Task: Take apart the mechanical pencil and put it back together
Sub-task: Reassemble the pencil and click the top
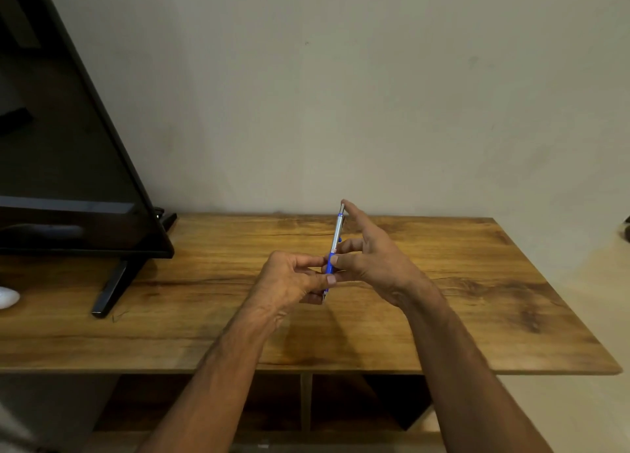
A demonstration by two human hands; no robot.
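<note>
The mechanical pencil point(336, 234), silver barrel with a blue grip, stands nearly upright above the middle of the wooden table point(477, 282). My left hand point(289, 278) pinches its lower blue part between thumb and fingers. My right hand point(371, 254) holds the pencil from the right side, fingers on the blue grip and the index finger stretched up to the top end. The pencil's lower tip is hidden behind my left fingers.
A black television point(68, 145) on a stand point(112, 292) fills the left side of the table. A white object point(8, 297) lies at the far left edge. A plain wall rises behind. Open shelves point(306, 405) sit below the tabletop.
</note>
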